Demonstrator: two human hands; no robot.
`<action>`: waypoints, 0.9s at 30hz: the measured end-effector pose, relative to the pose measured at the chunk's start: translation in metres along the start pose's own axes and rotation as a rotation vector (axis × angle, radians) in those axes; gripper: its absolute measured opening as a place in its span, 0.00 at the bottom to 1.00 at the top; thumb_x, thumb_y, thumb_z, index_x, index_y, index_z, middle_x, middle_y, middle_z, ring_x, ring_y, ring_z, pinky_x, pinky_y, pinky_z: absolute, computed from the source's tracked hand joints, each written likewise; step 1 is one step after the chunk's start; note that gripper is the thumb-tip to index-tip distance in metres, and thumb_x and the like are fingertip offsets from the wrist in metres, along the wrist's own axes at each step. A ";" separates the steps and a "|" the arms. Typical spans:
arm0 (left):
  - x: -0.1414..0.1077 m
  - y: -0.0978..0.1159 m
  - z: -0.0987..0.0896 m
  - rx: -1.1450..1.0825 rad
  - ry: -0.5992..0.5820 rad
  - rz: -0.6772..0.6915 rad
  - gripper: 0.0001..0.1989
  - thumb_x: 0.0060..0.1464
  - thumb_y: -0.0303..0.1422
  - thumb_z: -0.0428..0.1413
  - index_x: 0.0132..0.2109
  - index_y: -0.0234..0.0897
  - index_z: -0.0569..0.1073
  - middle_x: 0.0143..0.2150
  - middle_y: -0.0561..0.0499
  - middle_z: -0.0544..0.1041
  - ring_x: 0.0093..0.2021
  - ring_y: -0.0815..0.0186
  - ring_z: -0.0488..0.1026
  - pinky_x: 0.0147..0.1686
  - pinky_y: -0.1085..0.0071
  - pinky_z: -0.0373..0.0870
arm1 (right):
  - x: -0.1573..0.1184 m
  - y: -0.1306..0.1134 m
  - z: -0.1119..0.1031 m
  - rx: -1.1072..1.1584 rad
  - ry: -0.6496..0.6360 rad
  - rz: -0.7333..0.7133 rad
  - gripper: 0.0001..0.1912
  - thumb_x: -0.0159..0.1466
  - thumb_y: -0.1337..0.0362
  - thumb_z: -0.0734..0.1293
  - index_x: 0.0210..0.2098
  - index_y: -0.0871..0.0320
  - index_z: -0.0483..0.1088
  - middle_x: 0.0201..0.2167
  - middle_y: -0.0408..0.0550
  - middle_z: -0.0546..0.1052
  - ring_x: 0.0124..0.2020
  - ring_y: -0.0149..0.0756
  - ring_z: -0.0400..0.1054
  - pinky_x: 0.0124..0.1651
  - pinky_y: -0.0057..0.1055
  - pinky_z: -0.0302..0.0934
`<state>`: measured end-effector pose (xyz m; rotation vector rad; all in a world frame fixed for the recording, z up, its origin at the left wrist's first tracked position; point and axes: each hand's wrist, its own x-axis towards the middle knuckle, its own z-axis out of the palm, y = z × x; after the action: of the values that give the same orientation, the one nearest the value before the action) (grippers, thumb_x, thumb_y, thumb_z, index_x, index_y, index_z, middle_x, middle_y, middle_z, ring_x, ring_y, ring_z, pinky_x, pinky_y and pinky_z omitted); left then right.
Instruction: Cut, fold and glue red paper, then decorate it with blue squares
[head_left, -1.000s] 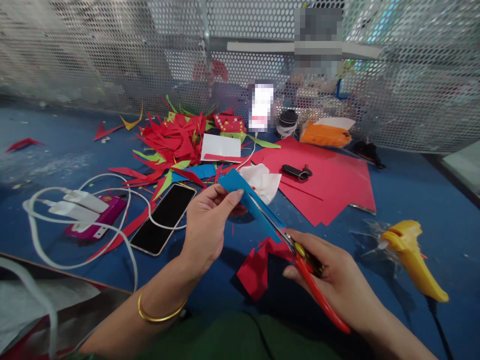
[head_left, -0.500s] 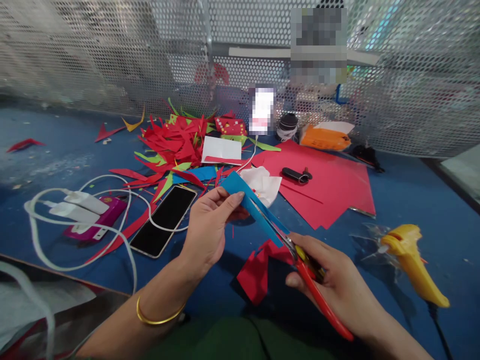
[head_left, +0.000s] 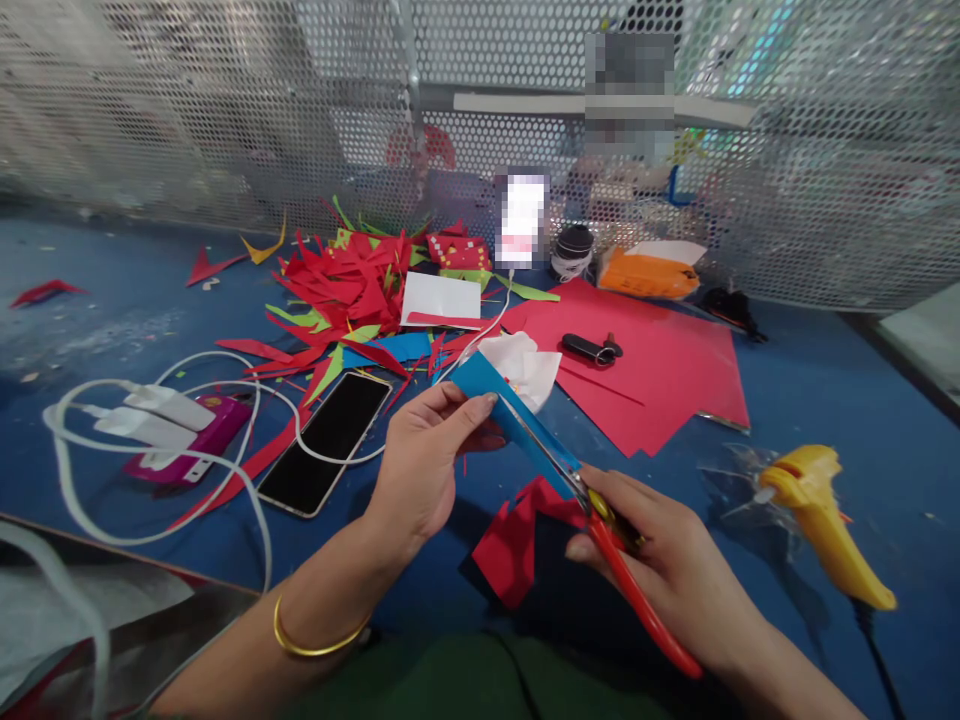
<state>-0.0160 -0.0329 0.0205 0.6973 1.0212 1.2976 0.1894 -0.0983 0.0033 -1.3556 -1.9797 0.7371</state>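
A strip of blue paper [head_left: 480, 380] is pinched between the thumb and fingers of my left hand [head_left: 427, 450]. My right hand [head_left: 660, 550] grips red-handled scissors [head_left: 637, 590], whose blades lie along the length of the blue strip, pointing up toward my left thumb. Beneath the hands, a folded piece of red paper [head_left: 510, 555] rests on the blue table [head_left: 420, 610]. Crumpled white paper [head_left: 525, 370] lies just behind the strip.
Red and green scraps [head_left: 352, 285] pile up behind a black phone [head_left: 326, 445]. White cables loop around a purple power bank [head_left: 187, 445] at left. Red sheets [head_left: 667, 360] carry a black key fob [head_left: 589, 348]. A yellow glue gun [head_left: 825, 520] lies at right.
The blue strip and my left hand have shifted slightly right and down. The scissor blades look closer together along the strip.
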 end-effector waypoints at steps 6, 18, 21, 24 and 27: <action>-0.001 -0.002 0.000 0.011 -0.034 -0.033 0.11 0.43 0.33 0.71 0.29 0.32 0.77 0.26 0.54 0.77 0.23 0.73 0.73 0.27 0.78 0.74 | 0.000 0.000 0.000 -0.007 -0.007 0.002 0.16 0.65 0.53 0.69 0.49 0.54 0.74 0.34 0.44 0.78 0.30 0.31 0.72 0.33 0.23 0.68; 0.000 -0.004 0.000 -0.018 -0.038 -0.032 0.11 0.42 0.32 0.71 0.29 0.31 0.77 0.25 0.54 0.77 0.24 0.73 0.73 0.27 0.78 0.75 | -0.003 0.002 0.002 0.032 -0.038 0.026 0.15 0.66 0.51 0.68 0.47 0.53 0.73 0.32 0.42 0.77 0.30 0.31 0.71 0.34 0.23 0.67; 0.000 -0.004 0.001 -0.031 -0.041 -0.034 0.11 0.43 0.32 0.71 0.29 0.31 0.77 0.25 0.54 0.77 0.24 0.73 0.73 0.27 0.78 0.75 | -0.003 0.002 0.002 0.023 -0.035 0.025 0.15 0.66 0.52 0.68 0.47 0.52 0.73 0.31 0.41 0.76 0.28 0.30 0.71 0.33 0.23 0.66; 0.000 -0.005 0.000 -0.035 -0.046 -0.028 0.11 0.43 0.31 0.71 0.29 0.31 0.77 0.26 0.54 0.77 0.24 0.73 0.74 0.27 0.78 0.75 | -0.001 0.000 0.002 0.021 -0.018 0.009 0.15 0.66 0.52 0.69 0.48 0.52 0.73 0.31 0.40 0.76 0.28 0.29 0.70 0.33 0.21 0.65; -0.001 -0.005 0.000 -0.033 -0.053 -0.024 0.10 0.44 0.31 0.71 0.29 0.32 0.77 0.26 0.54 0.77 0.24 0.73 0.74 0.27 0.78 0.75 | 0.000 -0.001 0.001 0.010 -0.004 -0.003 0.16 0.66 0.51 0.69 0.47 0.53 0.74 0.30 0.39 0.76 0.27 0.28 0.69 0.32 0.20 0.65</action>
<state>-0.0140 -0.0346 0.0161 0.6891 0.9609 1.2664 0.1880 -0.0988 0.0030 -1.3463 -1.9778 0.7486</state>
